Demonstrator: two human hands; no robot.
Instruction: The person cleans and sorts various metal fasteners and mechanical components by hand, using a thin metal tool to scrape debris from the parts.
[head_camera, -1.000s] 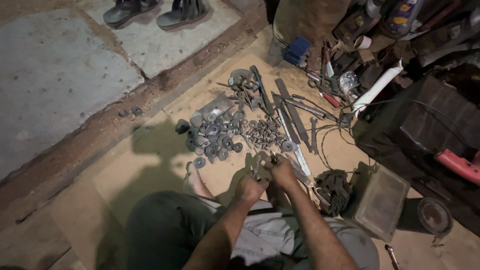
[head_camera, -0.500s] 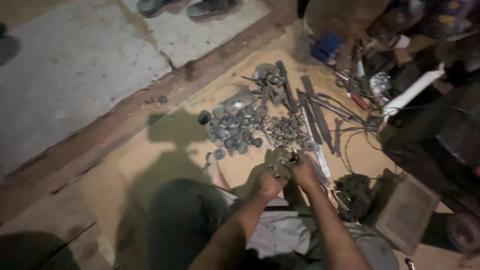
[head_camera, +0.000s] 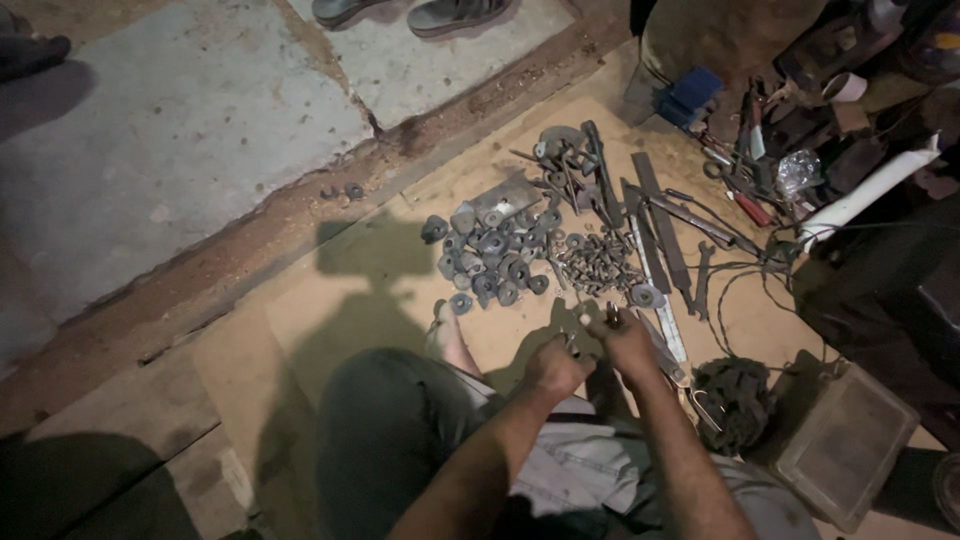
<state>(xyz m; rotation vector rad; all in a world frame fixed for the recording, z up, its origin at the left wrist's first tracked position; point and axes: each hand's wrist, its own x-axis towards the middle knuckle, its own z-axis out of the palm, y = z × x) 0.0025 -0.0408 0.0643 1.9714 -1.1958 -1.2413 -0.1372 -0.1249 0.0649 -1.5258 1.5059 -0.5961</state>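
Observation:
I sit on a brown cardboard sheet (head_camera: 330, 320) with my knees drawn up. My left hand (head_camera: 555, 365) and my right hand (head_camera: 622, 338) meet just in front of me, both closed around a small dark metal part (head_camera: 592, 322) held between them; its shape is too small to tell. Right beyond my hands lies a heap of bolts and nuts (head_camera: 595, 262), and left of that a cluster of round grey metal discs and bearings (head_camera: 490, 260).
Long flat metal bars and wrenches (head_camera: 665, 235) lie to the right of the heaps, with a coiled greasy chain (head_camera: 735, 400) and a flat grey box (head_camera: 845, 445) beside my right arm. Tools, a white pipe (head_camera: 868, 195) and clutter fill the upper right. Another person's sandalled feet (head_camera: 410, 12) stand on the concrete slab.
The view has shifted slightly, so the whole scene sits lower and to the right. My hands stay together on the small part with little movement.

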